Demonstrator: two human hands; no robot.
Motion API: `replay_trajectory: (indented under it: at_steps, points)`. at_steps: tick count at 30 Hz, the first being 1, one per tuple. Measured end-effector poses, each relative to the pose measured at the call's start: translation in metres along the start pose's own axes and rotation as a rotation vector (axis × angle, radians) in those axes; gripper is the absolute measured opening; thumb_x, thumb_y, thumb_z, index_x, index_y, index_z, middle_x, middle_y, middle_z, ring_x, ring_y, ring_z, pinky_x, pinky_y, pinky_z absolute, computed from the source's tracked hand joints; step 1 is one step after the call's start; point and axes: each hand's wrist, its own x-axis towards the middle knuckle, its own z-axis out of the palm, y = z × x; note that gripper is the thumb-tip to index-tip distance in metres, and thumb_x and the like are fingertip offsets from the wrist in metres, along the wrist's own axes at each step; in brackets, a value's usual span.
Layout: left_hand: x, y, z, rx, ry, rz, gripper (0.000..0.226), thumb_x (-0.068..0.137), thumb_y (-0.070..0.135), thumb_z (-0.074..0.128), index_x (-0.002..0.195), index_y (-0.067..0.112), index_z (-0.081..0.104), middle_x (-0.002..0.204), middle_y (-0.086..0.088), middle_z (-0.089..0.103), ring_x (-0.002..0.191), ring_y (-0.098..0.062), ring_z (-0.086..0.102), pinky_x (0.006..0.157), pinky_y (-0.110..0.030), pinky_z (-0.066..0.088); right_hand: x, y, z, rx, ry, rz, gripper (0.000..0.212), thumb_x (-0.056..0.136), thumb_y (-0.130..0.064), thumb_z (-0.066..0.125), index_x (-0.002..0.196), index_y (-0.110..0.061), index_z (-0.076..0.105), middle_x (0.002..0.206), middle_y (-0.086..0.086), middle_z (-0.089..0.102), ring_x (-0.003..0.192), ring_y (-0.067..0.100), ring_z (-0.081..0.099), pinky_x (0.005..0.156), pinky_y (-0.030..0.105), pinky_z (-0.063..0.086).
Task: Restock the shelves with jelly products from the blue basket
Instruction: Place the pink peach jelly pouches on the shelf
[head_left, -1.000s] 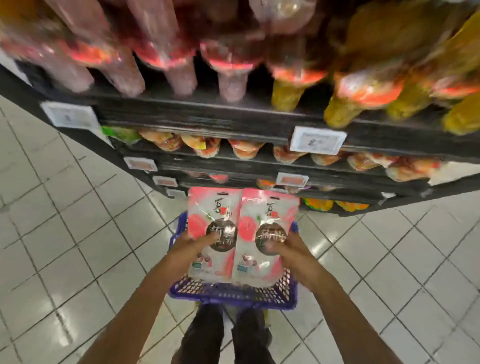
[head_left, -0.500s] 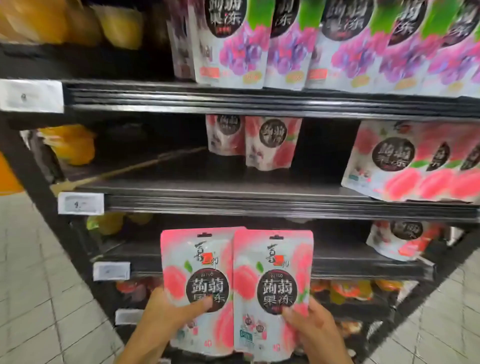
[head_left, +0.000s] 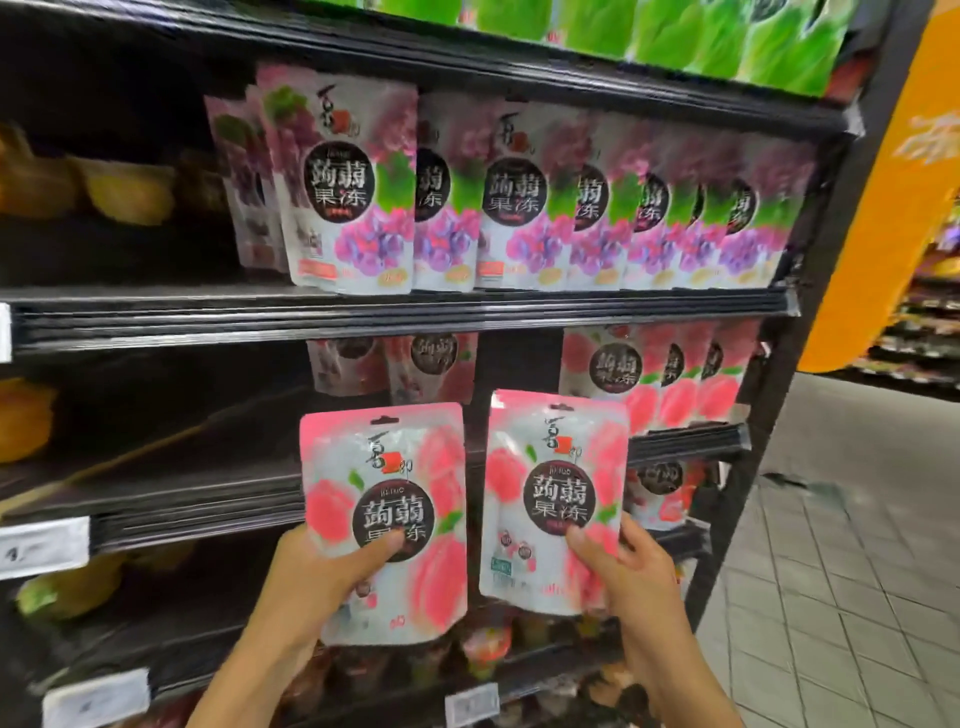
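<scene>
Hands (head_left: 311, 582) grip pouches (head_left: 384, 467) upright (tops up)

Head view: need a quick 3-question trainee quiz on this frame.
1. True or false: each hand holds one peach pouch, the left hand the left pouch and the right hand the right pouch.
2. What stands one shelf above the shelved peach row? A) green pouches B) grape pouches C) yellow pouches
3. Fill in: the two held pouches are ___ (touching/apart).
Key: 1 true; 2 B; 3 apart.
</scene>
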Motion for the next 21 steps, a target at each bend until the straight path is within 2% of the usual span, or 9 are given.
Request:
replay_trajectory:
  at_steps: [4,6,8,10,13,15,18,19,21]
  points:
    - [0.014,0.006,0.016,-0.004,-0.031,0.005,0.027,0.065,0.018,0.087,0.088,0.012,0.075,0.085,-0.013,0.076,0.092,-0.052,0.064,0.081,-0.060,0.054,0.032,-0.018,-0.010,-0.055,0.060,-0.019,0.043,0.066,-0.044,0.085,0.103,-0.026,0.073,0.107,0.005,0.075,0.105,0.027,0.070,0.098,0.054,0.050]
    - [0.022,0.006,0.025,-0.007,-0.052,0.025,0.030,0.060,0.025,0.090,0.086,0.017,0.077,0.085,-0.011,0.077,0.088,-0.044,0.068,0.080,-0.057,0.056,0.050,-0.023,-0.016,-0.052,0.070,-0.016,0.055,0.063,-0.045,0.087,0.111,-0.023,0.071,0.110,0.004,0.075,0.108,0.026,0.069,0.100,0.053,0.049]
    - [0.029,0.006,0.036,0.006,-0.071,0.035,0.036,0.055,0.031,0.093,0.086,0.021,0.077,0.086,-0.008,0.077,0.083,-0.034,0.072,0.076,-0.050,0.058,0.067,-0.026,-0.021,-0.079,0.090,-0.032,0.065,0.060,-0.044,0.087,0.117,-0.019,0.068,0.108,0.001,0.075,0.106,0.021,0.069,0.097,0.047,0.053]
    - [0.036,0.004,0.048,0.016,-0.074,0.033,0.042,0.054,0.034,0.090,0.088,0.016,0.076,0.084,-0.007,0.077,0.078,-0.029,0.073,0.068,-0.040,0.060,0.082,-0.028,-0.025,-0.118,0.086,-0.055,0.047,0.065,-0.040,0.086,0.105,-0.021,0.072,0.099,-0.003,0.077,0.099,0.017,0.071,0.088,0.038,0.056]
    - [0.044,0.002,0.062,0.003,-0.073,0.035,0.044,0.052,0.035,0.087,0.089,0.014,0.074,0.083,-0.007,0.077,0.073,-0.023,0.074,0.055,-0.025,0.058,0.100,-0.033,-0.029,-0.159,0.052,-0.088,0.022,0.076,-0.024,0.083,0.095,-0.021,0.073,0.094,-0.003,0.077,0.093,0.014,0.073,0.083,0.034,0.057]
    - [0.048,0.002,0.068,-0.002,-0.086,0.037,0.048,0.050,0.034,0.089,0.091,0.014,0.074,0.086,-0.007,0.078,0.075,-0.021,0.075,0.056,-0.021,0.056,0.110,-0.036,-0.029,-0.146,0.040,-0.112,0.019,0.078,-0.019,0.082,0.095,-0.019,0.074,0.092,-0.004,0.078,0.089,0.010,0.073,0.077,0.028,0.059]
    - [0.051,0.003,0.074,-0.029,-0.102,0.029,0.044,0.052,0.032,0.090,0.091,0.018,0.076,0.091,-0.007,0.078,0.083,-0.023,0.075,0.060,-0.023,0.058,0.125,-0.038,-0.029,-0.118,0.016,-0.149,0.017,0.078,-0.019,0.082,0.091,-0.024,0.073,0.088,-0.014,0.076,0.083,-0.006,0.069,0.070,0.010,0.052]
    - [0.052,0.004,0.076,-0.036,-0.102,0.032,0.041,0.053,0.032,0.090,0.090,0.021,0.077,0.092,-0.007,0.078,0.084,-0.023,0.075,0.062,-0.024,0.058,0.127,-0.041,-0.026,-0.118,0.016,-0.143,0.016,0.077,-0.019,0.082,0.090,-0.024,0.073,0.088,-0.018,0.076,0.083,-0.010,0.067,0.072,0.009,0.050]
    - [0.052,0.005,0.079,-0.046,-0.089,0.038,0.041,0.052,0.033,0.090,0.090,0.023,0.077,0.093,-0.007,0.077,0.085,-0.023,0.075,0.063,-0.025,0.059,0.139,-0.041,-0.025,-0.083,0.026,-0.133,0.023,0.077,-0.021,0.083,0.097,-0.021,0.073,0.100,-0.023,0.073,0.095,-0.013,0.063,0.089,0.019,0.048]
